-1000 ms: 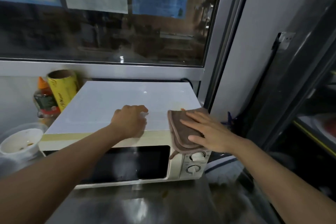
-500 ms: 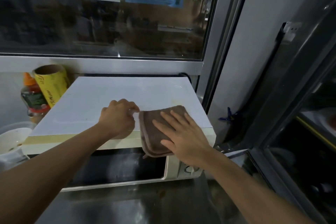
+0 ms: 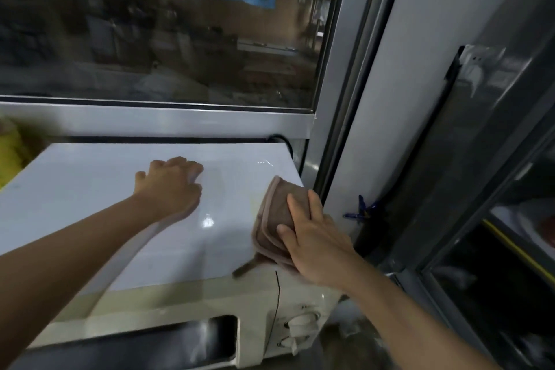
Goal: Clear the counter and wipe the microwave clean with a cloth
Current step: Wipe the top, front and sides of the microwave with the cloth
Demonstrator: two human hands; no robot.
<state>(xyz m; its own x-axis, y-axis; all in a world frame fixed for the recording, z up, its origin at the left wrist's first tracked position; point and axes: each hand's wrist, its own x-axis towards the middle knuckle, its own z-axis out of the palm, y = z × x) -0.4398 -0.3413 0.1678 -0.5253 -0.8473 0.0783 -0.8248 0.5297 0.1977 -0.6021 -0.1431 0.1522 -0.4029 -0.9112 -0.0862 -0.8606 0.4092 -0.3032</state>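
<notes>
Right hand (image 3: 315, 245) is the working grip: fingers straight and flat, pressing the folded brown cloth (image 3: 277, 219) onto the top of the microwave (image 3: 99, 204), near its right edge toward the front corner. No pinch or curl on the cloth; it is held by downward pressure only. Left hand (image 3: 169, 186) rests on the middle of the top panel, fingers bent at the knuckles and holding nothing, apparently bracing the unit.

Step in hand, as judged: wiping the microwave top, right-hand strip. A loose tab of the cloth hangs over the front lip above the control knobs (image 3: 300, 329).

Next move likely calls for sliding the flat palm along the panel with steady pressure while the left hand holds the body from shifting; front face and door (image 3: 135, 348) appear not yet wiped.

Change from earlier frames: half a second ago the cloth sat nearer the centre front, just beside the left hand; it has now travelled right and slightly back. Left hand has moved further back on the panel. Camera has swung in closer; the yellow roll (image 3: 9, 153) is now only at the left margin.
</notes>
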